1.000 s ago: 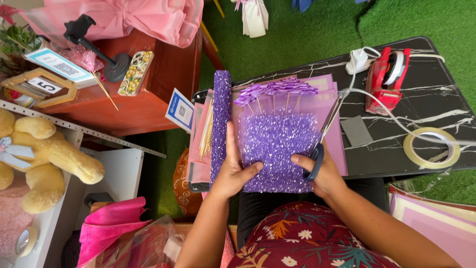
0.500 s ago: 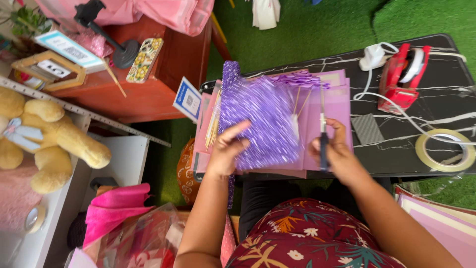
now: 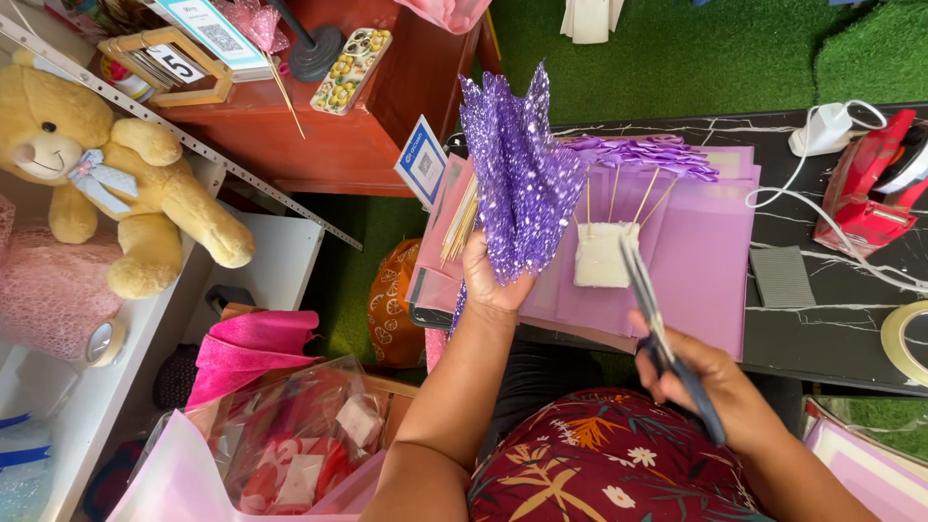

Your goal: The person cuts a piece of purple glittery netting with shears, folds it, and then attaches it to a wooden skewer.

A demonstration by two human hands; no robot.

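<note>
Pinching a gathered sheet of glittery purple mesh (image 3: 517, 174) upright, the left hand (image 3: 491, 282) held it above lilac paper sheets (image 3: 691, 261) on the black table (image 3: 831, 319), while the right hand (image 3: 710, 387) gripped closed scissors (image 3: 662, 333) near a white foam block (image 3: 601, 254)

Signs, cards and packets around the worktable.
A small blue-and-white square card (image 3: 422, 161) is stood at the table's left edge; a framed white sign (image 3: 207, 29) is propped on the red cabinet; clear plastic packets (image 3: 290, 440) are heaped lower left.
</note>
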